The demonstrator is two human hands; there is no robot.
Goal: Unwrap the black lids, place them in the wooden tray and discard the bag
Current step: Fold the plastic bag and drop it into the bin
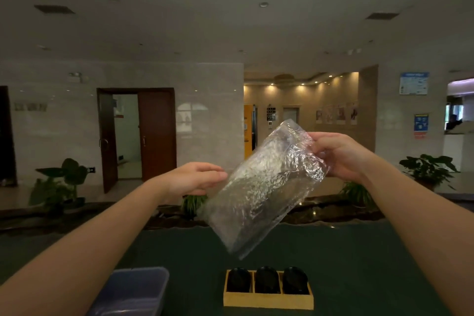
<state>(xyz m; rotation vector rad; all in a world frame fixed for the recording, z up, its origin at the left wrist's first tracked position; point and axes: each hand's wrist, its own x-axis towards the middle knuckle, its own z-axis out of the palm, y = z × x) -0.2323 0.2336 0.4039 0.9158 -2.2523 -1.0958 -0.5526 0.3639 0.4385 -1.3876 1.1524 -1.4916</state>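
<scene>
My right hand (338, 155) holds up a crinkled clear plastic bag (261, 190) by its upper end, high above the table. The bag hangs slanted down to the left and looks empty. My left hand (195, 178) is at the bag's left edge with fingers extended, touching or nearly touching it. Below, a wooden tray (268, 300) with three compartments stands on the table. Each compartment holds black lids (266, 280) standing on edge.
A blue plastic container (133, 290) sits to the left of the tray at the front edge of the dark green table (359, 264). Beyond the table are potted plants (428, 169), a lobby and wooden doors.
</scene>
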